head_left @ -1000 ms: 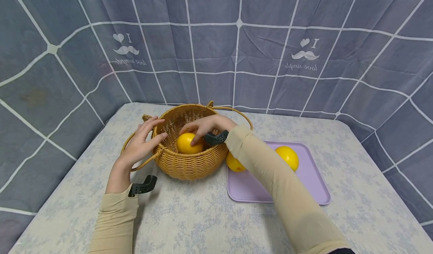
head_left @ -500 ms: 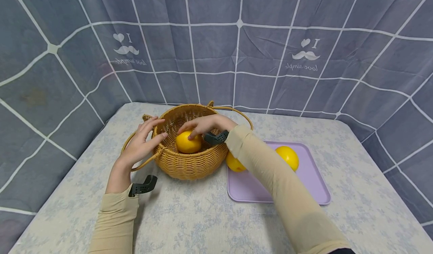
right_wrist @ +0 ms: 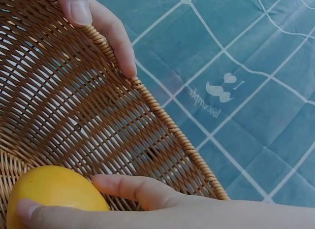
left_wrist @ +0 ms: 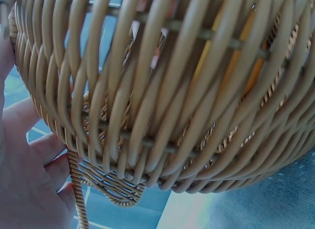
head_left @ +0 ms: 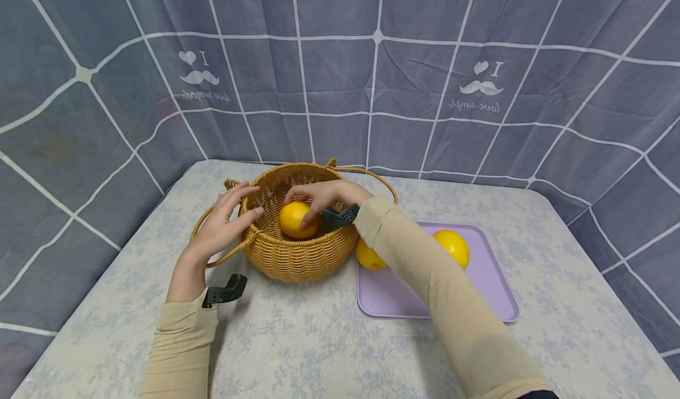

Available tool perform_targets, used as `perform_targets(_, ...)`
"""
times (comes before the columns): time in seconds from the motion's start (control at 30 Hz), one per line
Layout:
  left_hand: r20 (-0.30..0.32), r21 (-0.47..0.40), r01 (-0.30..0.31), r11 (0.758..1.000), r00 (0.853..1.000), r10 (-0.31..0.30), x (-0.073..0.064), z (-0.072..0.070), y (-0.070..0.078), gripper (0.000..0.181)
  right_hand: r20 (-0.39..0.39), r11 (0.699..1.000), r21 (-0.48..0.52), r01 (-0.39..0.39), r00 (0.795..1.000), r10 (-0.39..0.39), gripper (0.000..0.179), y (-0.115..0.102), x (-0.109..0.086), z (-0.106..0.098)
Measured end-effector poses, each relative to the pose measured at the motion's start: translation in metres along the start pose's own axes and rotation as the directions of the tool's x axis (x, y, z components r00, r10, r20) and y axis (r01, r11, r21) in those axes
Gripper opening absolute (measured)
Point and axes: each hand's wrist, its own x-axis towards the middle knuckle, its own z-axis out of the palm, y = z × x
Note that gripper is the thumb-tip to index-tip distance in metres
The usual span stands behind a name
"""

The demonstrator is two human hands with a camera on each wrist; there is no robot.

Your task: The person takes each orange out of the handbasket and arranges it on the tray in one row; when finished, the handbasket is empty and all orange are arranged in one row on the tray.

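In the head view my left hand [head_left: 223,225] holds the left rim of a round wicker basket [head_left: 294,263]. A thumb and a finger [right_wrist: 120,49] of it lie over that rim in the right wrist view. More fingers lie against the outer wall in the left wrist view. Inside the basket my right hand [head_left: 326,197] grips an orange [head_left: 292,219], its thumb across the near side and other fingers at the far side. The orange's underside is hidden. Through the woven wall, orange patches show in the left wrist view.
A lilac tray [head_left: 390,298] lies to the basket's right. One orange [head_left: 454,248] sits on it, and another orange [head_left: 369,256] at its left end is partly covered by my right sleeve. Wicker handles [head_left: 374,177] stick out at the basket's sides. Behind the table hangs a grid-patterned cloth [head_left: 340,80].
The orange has shifted slightly inside the basket, first left and then back right, and sits a little farther back. My right fingers have changed position on it. The left hand stays put.
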Motion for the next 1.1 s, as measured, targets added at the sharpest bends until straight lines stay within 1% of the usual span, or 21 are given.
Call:
perform_targets(0.4, -0.004, -0.001, -0.009, 1.000, 1.000, 0.009, -0.0012, 0.0015, -0.0020, 0.054, 0.004, 0.996, -0.081, 0.021, 1.000, -0.020, 0.058, 0.0010, 0.0019, 0.0012)
perform_targets(0.53, -0.005, -0.002, -0.015, 1.000, 1.000, 0.015, -0.0011, 0.0022, -0.0041, 0.054, 0.004, 0.996, -0.083, 0.023, 1.000, -0.023, 0.058, 0.0011, 0.0014, 0.0016)
perform_targets(0.8, -0.005, -0.008, -0.018, 1.000, 1.000, 0.018, -0.0009, 0.0023, -0.0034, 0.054, 0.002, 0.997, -0.024, 0.067, 0.998, -0.067, 0.058, 0.0009, -0.0007, 0.0013)
perform_targets(0.87, -0.005, -0.009, -0.017, 1.000, 1.000, 0.017, -0.0007, 0.0025, -0.0034, 0.054, -0.002, 0.997, 0.003, 0.080, 0.997, -0.080, 0.059, 0.0008, -0.0010, 0.0011)
perform_targets(1.03, -0.004, -0.002, -0.009, 1.000, 1.000, 0.009, -0.0005, 0.0028, -0.0050, 0.055, -0.015, 0.990, 0.079, 0.118, 0.993, -0.118, 0.060, 0.0017, -0.0003, 0.0000)
perform_targets(1.1, -0.002, 0.002, -0.010, 1.000, 1.000, 0.010, -0.0007, 0.0025, -0.0063, 0.055, -0.031, 0.986, 0.086, 0.144, 0.989, -0.142, 0.060, 0.0016, -0.0004, -0.0005)
